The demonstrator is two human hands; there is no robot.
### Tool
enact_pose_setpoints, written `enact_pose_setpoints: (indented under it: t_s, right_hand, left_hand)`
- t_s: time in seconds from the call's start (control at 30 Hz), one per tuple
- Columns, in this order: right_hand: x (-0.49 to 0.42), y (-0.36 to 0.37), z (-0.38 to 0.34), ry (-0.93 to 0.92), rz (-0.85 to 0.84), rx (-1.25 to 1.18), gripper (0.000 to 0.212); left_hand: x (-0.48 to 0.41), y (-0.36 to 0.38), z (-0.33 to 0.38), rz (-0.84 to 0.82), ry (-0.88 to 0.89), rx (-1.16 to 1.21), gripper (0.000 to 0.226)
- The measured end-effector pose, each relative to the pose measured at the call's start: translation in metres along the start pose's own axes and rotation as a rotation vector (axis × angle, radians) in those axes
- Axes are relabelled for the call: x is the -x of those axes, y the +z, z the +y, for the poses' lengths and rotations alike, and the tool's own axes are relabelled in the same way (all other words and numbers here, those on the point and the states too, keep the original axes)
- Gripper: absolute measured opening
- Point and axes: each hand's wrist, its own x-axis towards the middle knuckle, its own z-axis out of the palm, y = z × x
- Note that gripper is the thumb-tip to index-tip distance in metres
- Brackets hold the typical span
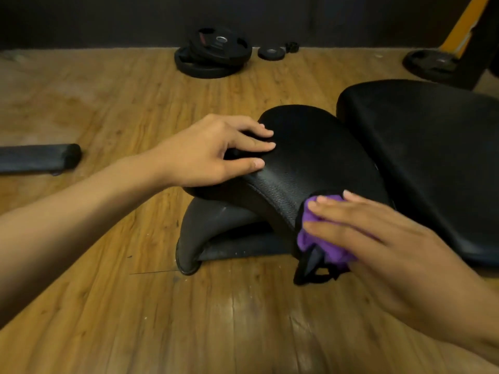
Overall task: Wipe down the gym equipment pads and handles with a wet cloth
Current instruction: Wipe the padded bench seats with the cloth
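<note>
Pad (pixel 310 157) wipe judged under way. Right hand (pixel 391 238), fingers straight, presses cloth (pixel 310 220) on the pad's near edge. Left hand (pixel 205 149), open, steadies the top. Next move calls for a firm sweep across.

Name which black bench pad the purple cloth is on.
The smaller seat pad: the right hand presses the purple cloth on its edge, the left hand rests on it. The larger pad has no cloth.
</note>
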Motion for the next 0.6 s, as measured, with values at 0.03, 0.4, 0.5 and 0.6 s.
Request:
enact_pose_setpoints:
  t_s: [0.03,0.4,0.5,0.6]
  right_hand:
    - [-0.005,-0.005,0.006,0.071,0.051,-0.065,0.048]
    - [-0.104,-0.048,0.072,0.408,0.286,-0.436,0.026]
    - [-0.129,-0.035,0.052,0.084,0.074,-0.489,0.033]
    - [-0.123,-0.019,0.047,-0.346,-0.384,-0.213,0.036]
  left_hand:
    - [0.002,0.008,0.009,0.049,-0.01,-0.063,0.053]
    - [0.019,0.093,0.121,0.091,0.316,-0.335,0.06]
    - [0.019,0.105,0.128,0.06,0.378,-0.368,0.066]
    - [0.019,0.11,0.13,0.06,0.359,-0.409,0.074]
